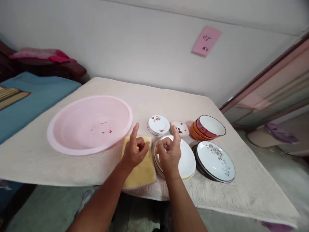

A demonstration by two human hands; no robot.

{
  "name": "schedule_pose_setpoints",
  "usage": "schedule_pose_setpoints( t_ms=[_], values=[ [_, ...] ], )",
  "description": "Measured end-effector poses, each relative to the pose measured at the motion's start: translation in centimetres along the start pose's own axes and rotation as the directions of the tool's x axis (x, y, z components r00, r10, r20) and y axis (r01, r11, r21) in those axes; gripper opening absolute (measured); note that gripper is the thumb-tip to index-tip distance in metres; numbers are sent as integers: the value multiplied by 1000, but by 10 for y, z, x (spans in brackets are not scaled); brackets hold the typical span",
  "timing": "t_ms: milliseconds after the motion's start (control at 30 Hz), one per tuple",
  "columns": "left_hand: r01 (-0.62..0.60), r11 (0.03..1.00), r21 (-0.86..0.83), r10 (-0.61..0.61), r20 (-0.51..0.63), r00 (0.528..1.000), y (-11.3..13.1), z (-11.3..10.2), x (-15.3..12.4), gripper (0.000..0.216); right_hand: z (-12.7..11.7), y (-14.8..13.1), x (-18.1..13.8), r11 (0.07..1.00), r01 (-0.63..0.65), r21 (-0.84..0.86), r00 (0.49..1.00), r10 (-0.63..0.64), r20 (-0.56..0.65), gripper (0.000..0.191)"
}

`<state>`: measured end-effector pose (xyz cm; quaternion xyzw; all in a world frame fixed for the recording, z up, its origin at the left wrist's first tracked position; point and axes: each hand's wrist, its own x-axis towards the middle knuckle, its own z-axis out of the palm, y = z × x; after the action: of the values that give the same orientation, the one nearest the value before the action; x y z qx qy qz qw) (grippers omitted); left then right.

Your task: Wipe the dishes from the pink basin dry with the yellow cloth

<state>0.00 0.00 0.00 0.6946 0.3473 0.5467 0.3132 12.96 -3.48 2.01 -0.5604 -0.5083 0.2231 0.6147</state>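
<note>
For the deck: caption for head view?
Left hand over yellow cloth, right hand over white plates, pink basin alongside.

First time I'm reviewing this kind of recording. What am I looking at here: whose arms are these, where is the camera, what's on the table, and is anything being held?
There is no machine here. The two bare arms belong to a person who wears the camera on the head, so the single picture looks forward and down at their own hands. The left hand is above a yellow cloth, and the right hand is above a stack of white plates. Both hold nothing; the fingers are loosely curled and the forefingers raised. On the cloth-covered table there are also a pink basin, a stack of small flowered plates, a small square dish, stacked orange and red bowls and black-rimmed patterned plates.
</note>
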Motion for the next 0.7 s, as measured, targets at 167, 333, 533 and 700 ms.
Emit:
schedule_pose_setpoints(
  t_ms=[167, 333, 533, 700],
  values=[
    [29, 1000, 6, -29, 15, 999, 1, 9, -2, 82, -7, -4, -1, 1000, -11, 0, 1000, 11, -14, 68],
    [34, 999, -15, -33, 25, 999, 0, 11, -4, 80, -11, -3, -1, 1000, -14, -5, 1000, 14, -23, 68],
    [30, 999, -12, -30, 35, 999, -1, 9, -3, 81, -8, -3, 1, 1000, -16, -8, 1000, 16, 9, 69],
    [23, 1000, 11, -24, 19, 1000, -2, 3, -1, 83, -1, -2, 2, 999, -8, -32, 1000, 9, 20, 69]
  ],
)
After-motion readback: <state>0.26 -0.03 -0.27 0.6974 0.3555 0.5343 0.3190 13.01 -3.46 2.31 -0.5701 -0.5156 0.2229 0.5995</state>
